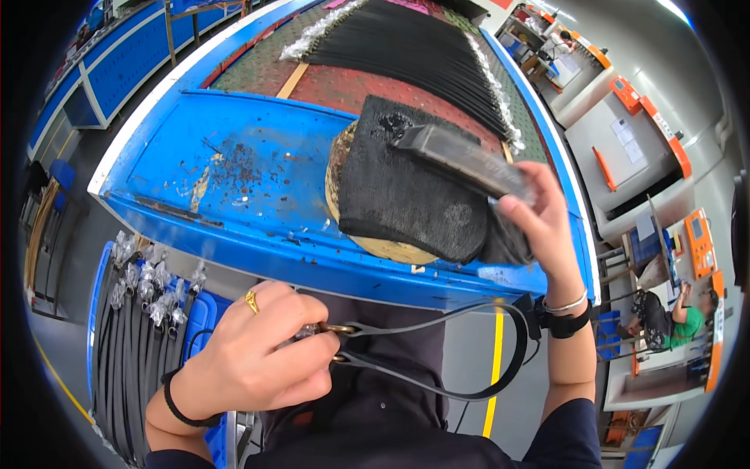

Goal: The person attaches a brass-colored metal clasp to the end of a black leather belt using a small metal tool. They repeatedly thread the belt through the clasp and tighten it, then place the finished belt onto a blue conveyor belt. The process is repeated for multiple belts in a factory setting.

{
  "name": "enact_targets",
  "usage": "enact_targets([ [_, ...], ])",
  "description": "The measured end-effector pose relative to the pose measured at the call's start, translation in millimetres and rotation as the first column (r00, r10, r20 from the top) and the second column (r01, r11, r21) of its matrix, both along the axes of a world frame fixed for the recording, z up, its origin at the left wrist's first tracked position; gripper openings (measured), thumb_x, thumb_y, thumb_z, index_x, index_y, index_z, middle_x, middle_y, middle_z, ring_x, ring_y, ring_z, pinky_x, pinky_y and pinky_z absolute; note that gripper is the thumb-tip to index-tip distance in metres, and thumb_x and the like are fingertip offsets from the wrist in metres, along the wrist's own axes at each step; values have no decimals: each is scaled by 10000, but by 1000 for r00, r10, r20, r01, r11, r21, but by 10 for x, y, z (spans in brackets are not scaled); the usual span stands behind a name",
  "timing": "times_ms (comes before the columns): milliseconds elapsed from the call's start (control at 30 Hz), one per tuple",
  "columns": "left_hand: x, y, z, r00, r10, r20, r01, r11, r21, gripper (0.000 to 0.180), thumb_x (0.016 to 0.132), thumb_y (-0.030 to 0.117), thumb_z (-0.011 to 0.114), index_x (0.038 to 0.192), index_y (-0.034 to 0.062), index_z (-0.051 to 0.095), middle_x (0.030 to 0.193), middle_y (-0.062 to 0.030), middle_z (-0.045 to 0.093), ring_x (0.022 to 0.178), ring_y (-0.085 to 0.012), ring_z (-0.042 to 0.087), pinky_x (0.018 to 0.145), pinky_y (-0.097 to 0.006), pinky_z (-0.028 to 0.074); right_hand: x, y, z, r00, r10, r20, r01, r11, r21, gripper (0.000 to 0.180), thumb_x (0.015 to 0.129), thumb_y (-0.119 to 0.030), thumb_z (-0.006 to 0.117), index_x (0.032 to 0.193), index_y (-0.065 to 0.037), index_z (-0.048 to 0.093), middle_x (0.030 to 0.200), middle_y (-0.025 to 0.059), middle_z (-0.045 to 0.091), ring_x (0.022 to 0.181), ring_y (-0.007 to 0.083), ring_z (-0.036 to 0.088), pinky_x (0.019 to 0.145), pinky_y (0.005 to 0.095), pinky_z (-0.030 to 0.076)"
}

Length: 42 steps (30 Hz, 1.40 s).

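Note:
My left hand (pixel 262 352) is closed on the buckle end of a dark strap (pixel 414 387), which looks like a belt. Gold-coloured metal and a bit of clear wrap show at its fingers, while the strap loops out to the right, near my right wrist. My right hand (pixel 543 215) grips one end of a long dark rectangular block (pixel 469 162), slightly blurred. The block's far end lies over a black cloth pad (pixel 406 187), close to a wet-looking patch. This pad covers a round, pale wood-like base (pixel 391 248) at the bench's near edge.
The blue bench (pixel 258 168) has dark stains and scraps at its left. Many black straps (pixel 406 51) with plastic-wrapped ends lie in a row at the back. More wrapped straps (pixel 137 336) hang over a blue bin at lower left. Another person (pixel 672 320) sits far right.

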State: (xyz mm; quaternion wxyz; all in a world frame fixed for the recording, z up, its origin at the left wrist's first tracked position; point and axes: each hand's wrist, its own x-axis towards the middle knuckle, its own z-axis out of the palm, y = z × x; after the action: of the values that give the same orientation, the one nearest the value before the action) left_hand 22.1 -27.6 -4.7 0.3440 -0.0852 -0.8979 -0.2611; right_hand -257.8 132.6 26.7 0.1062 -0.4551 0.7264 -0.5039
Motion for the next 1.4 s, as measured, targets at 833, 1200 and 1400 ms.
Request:
enact_targets([
  [833, -378, 348, 91, 984, -83, 156, 115, 972, -206, 192, 488, 147, 620, 637, 51, 546, 724, -72, 478, 541, -206, 450, 488, -299, 380, 1014, 823, -409, 838, -287, 464, 492, 766, -415, 878, 540, -540, 689, 1219, -104, 341, 992, 130, 484, 918, 195, 482, 795, 331, 412],
  [1200, -378, 400, 119, 981, -65, 185, 110, 963, -246, 232, 432, 153, 610, 626, 48, 536, 722, -71, 472, 560, -209, 442, 487, -304, 358, 1039, 813, -422, 817, -310, 486, 516, 769, -377, 901, 497, -547, 730, 1205, -124, 368, 983, 125, 494, 895, 187, 489, 788, 321, 423],
  [1400, -384, 400, 110, 975, -71, 211, 125, 959, -255, 223, 442, 155, 612, 622, 49, 537, 721, -74, 472, 561, -210, 445, 486, -305, 360, 1027, 841, -455, 825, -308, 474, 509, 771, -384, 901, 486, -544, 734, 1200, -124, 380, 969, 117, 498, 885, 183, 489, 788, 317, 415],
])
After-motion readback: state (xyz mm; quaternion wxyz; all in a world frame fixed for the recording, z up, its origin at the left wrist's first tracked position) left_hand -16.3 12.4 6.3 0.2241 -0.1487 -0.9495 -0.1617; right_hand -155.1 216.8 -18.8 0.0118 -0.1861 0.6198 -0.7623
